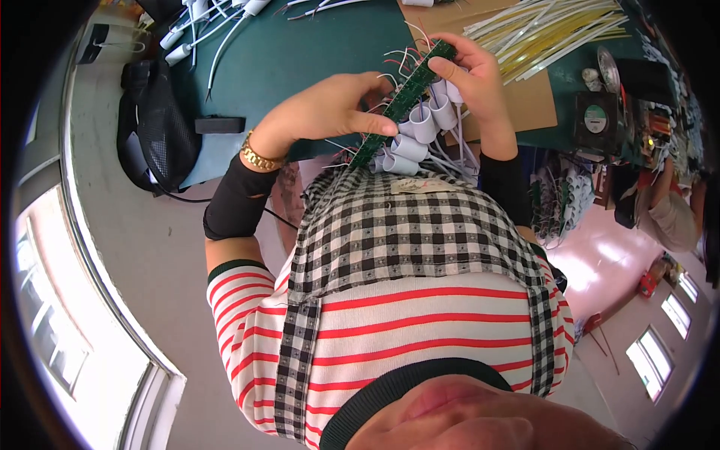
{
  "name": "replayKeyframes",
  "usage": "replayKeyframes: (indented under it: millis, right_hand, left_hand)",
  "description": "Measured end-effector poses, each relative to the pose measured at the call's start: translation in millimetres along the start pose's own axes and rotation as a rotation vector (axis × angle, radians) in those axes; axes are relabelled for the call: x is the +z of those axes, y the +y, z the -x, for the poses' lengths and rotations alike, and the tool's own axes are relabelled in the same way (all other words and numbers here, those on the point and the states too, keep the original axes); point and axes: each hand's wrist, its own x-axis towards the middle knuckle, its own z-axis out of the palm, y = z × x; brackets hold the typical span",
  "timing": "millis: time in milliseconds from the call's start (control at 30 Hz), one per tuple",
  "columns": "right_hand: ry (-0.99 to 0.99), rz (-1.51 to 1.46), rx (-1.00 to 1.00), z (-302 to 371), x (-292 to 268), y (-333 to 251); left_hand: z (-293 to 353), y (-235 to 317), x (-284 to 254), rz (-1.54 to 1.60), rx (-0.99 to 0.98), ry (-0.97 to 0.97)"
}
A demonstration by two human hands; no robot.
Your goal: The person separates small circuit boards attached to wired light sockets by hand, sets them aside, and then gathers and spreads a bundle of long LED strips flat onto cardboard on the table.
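A long green circuit board strip (pixel 406 96) is held slanting across my lap at the bench edge, its far end up to the right. My right hand (pixel 474 79) pinches that far end between thumb and fingers. Lower down, my left hand (pixel 326 110) grips the strip with its thumb on top and its fingers behind the left edge. Thin red and white wires (pixel 405 56) stick out along the left side. Several white plastic cylinders (pixel 422 124) with white cables hang along the right side of the strip, partly covering one another.
The green bench top (pixel 300 45) carries white cylinders with cables (pixel 180 52) at the far left and a bundle of white and yellow strips (pixel 547 34) on cardboard (pixel 529 105). A small black box (pixel 220 124) lies left. A dark spool (pixel 596 120) stands right. Another person's arm (pixel 667 214) shows far right.
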Motion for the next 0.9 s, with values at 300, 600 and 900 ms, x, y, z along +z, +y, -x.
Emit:
replayKeyframes:
  millis: [300,600,900]
  right_hand:
    - [-0.078,0.036,0.035,0,-4,2]
    - [0.021,-0.021,-0.016,21,-19,5]
    - [0.061,-0.087,0.031,42,-40,2]
  left_hand:
    - [6,6,33,-0.256,-0.009,0.319]
    - [-7,15,43,-0.059,-0.129,0.285]
    - [-39,-23,41,0.999,-0.105,0.244]
